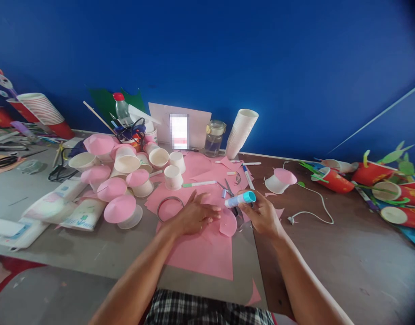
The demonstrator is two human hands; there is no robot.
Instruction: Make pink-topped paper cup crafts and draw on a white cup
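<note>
My right hand is closed round a glue stick with a turquoise end, held tilted above the pink paper. My left hand lies palm down with its fingers apart over a pink paper sheet. Its fingertips are at the left edge of a cut pink paper disc; whether they touch it I cannot tell. Scissors lie just beyond the glue stick, partly hidden by it. Left of my left hand is a roll of tape, seen as a ring.
Several white paper cups with pink paper cones crowd the left side. A tall stack of white cups, a glass jar and a phone stand by the blue wall. A white cable and red cups lie right.
</note>
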